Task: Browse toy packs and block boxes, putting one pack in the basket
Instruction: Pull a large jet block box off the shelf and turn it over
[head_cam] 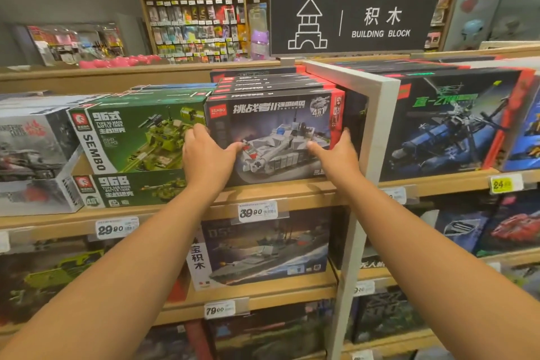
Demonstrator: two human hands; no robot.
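Observation:
A dark block box with a grey tank picture (280, 123) stands at the front of a row of like boxes on the top wooden shelf (280, 193). My left hand (204, 155) grips its left edge, thumb across the front. Opposite it, my right hand (336, 155) grips the right edge, its thumb also lying on the front. No basket or toy pack is in view.
Green tank boxes (137, 137) stand just left of the held box. A white upright divider (377, 126) rises close on its right, with a blue helicopter box (450, 126) beyond. Lower shelves hold more boxes and price tags. A "Building Block" sign (353, 20) hangs above.

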